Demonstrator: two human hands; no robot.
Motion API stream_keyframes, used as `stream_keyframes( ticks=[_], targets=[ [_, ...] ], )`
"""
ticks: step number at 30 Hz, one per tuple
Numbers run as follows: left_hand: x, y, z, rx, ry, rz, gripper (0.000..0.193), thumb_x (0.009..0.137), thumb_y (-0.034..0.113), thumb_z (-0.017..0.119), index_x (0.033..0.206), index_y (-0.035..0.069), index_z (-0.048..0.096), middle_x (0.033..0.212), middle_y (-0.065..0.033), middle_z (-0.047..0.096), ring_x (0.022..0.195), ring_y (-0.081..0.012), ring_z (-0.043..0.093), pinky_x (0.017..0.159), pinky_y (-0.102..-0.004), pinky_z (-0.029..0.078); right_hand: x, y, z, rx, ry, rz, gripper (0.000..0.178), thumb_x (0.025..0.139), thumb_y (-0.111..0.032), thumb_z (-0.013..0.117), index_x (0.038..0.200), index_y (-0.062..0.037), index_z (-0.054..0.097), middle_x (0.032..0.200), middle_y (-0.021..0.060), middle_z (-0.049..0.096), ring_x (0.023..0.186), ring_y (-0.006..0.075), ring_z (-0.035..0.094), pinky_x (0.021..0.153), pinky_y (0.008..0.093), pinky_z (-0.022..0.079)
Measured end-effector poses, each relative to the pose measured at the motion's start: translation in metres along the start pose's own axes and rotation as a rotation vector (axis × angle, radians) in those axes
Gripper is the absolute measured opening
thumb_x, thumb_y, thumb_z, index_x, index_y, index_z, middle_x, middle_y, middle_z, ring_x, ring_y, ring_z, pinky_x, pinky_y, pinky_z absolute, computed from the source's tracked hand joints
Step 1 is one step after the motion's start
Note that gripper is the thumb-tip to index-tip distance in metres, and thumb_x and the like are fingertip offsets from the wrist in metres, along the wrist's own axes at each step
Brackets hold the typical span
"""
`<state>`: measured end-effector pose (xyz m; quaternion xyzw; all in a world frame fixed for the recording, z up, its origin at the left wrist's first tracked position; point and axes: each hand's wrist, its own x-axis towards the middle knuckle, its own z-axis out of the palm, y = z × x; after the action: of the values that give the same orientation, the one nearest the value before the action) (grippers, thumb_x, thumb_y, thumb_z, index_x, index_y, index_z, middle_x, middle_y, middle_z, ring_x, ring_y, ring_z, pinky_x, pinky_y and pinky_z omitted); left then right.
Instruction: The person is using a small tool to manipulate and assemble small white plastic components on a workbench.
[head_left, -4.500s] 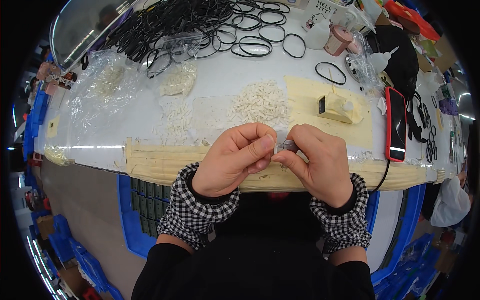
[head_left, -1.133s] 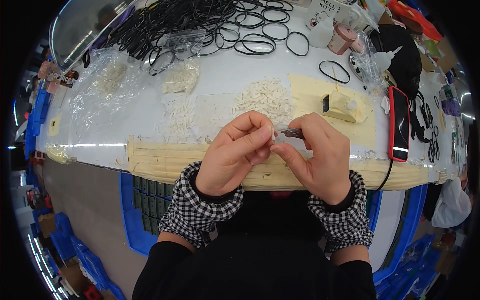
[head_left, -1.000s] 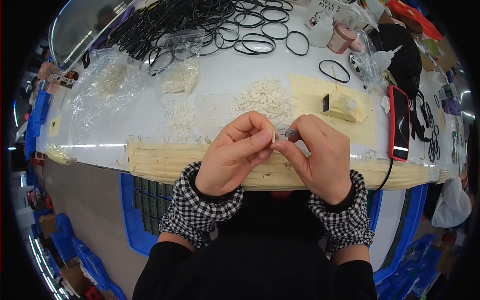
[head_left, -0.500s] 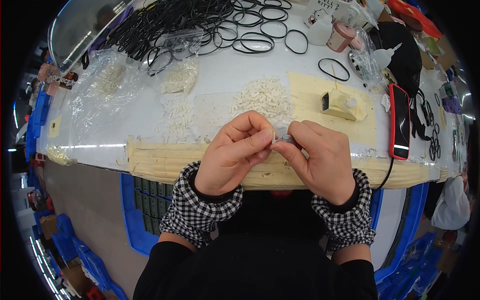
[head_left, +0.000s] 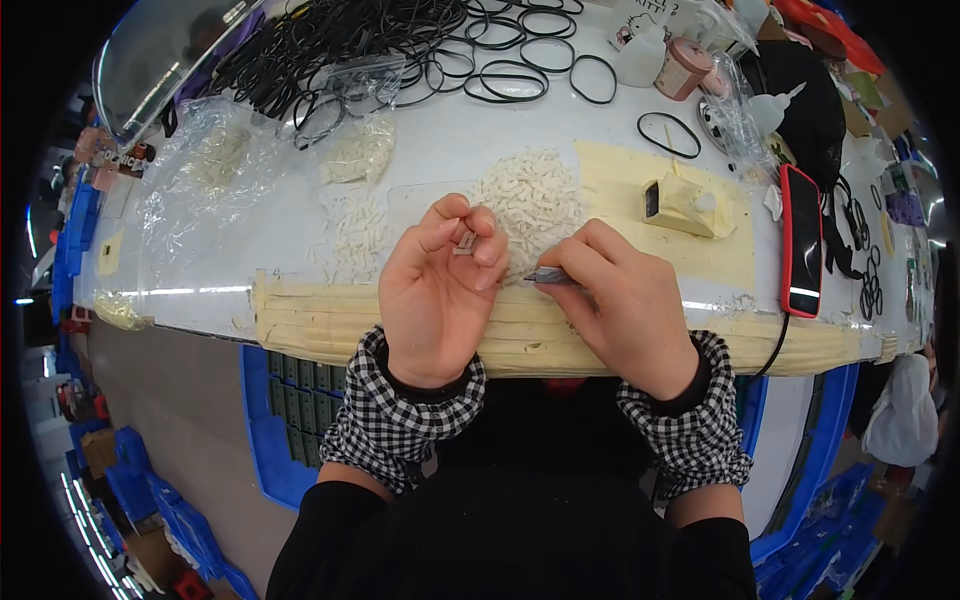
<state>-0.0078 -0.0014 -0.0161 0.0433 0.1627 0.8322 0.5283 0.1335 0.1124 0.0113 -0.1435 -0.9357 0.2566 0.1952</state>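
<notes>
My left hand is turned palm up over the table's front edge. Its curled fingers hold one or more small white plastic pieces near the fingertips. On the right, my right hand pinches a small, flat grey tool that looks like a blade; its tip points toward my left hand. Just beyond both hands lies a heap of small white plastic pieces, and a looser scatter of similar pieces spreads to the left of my left hand.
Masking tape covers the table edge. Clear bags of white pieces lie to the left, with black rubber belts behind. A tape-wrapped block and a red-cased phone lie right. Blue bins stand below.
My hands have drawn apart from where they met. The left has turned palm up with its fingers curled around white material; the right still pinches the grey tool, now lower toward the heap.
</notes>
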Motion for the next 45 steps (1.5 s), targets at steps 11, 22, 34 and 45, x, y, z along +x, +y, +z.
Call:
stream_keyframes(
  ticks=[11, 22, 34, 45],
  targets=[
    [-0.001, -0.003, 0.006, 0.131, 0.075, 0.086, 0.017, 0.095, 0.012, 0.048, 0.107, 0.001, 0.053, 0.09, -0.006, 0.056, 0.075, -0.0114, 0.047, 0.063, -0.0228, 0.039, 0.004, 0.0, 0.004, -0.054, 0.033, 0.048, 0.018, 0.076, -0.007, 0.066, 0.09, -0.0067, 0.055, 0.081, 0.007, 0.051, 0.066, 0.0261, 0.058, 0.054, 0.0351, 0.046],
    [-0.006, -0.002, 0.017, 0.419, -0.12, -0.292, 0.022, 0.098, 0.018, 0.05, 0.104, -0.001, 0.059, 0.08, 0.0009, 0.054, 0.067, -0.0048, 0.042, 0.058, -0.0169, 0.035, 0.009, -0.012, -0.004, 0.309, 0.315, -0.086, 0.023, 0.07, 0.007, 0.066, 0.09, -0.0032, 0.059, 0.083, 0.008, 0.054, 0.065, 0.0221, 0.062, 0.053, 0.0292, 0.049],
    [-0.006, -0.007, 0.019, 0.507, -0.003, -0.174, 0.017, 0.096, 0.02, 0.054, 0.092, 0.004, 0.057, 0.074, 0.0029, 0.052, 0.063, -0.0039, 0.04, 0.056, -0.0171, 0.033, 0.006, -0.009, -0.004, 0.217, 0.333, -0.198, 0.019, 0.073, 0.001, 0.07, 0.089, -0.0038, 0.064, 0.076, 0.0069, 0.058, 0.062, 0.0191, 0.061, 0.052, 0.0264, 0.048],
    [-0.007, -0.005, 0.016, 0.484, -0.036, -0.203, 0.016, 0.096, 0.02, 0.054, 0.088, 0.005, 0.055, 0.077, 0.0024, 0.051, 0.065, -0.0048, 0.041, 0.058, -0.017, 0.034, 0.001, -0.003, -0.008, -0.097, 0.163, -0.039, 0.034, 0.079, -0.038, 0.069, 0.075, -0.007, 0.054, 0.064, 0.0051, 0.05, 0.053, 0.0219, 0.052, 0.046, 0.0311, 0.039]
  ],
)
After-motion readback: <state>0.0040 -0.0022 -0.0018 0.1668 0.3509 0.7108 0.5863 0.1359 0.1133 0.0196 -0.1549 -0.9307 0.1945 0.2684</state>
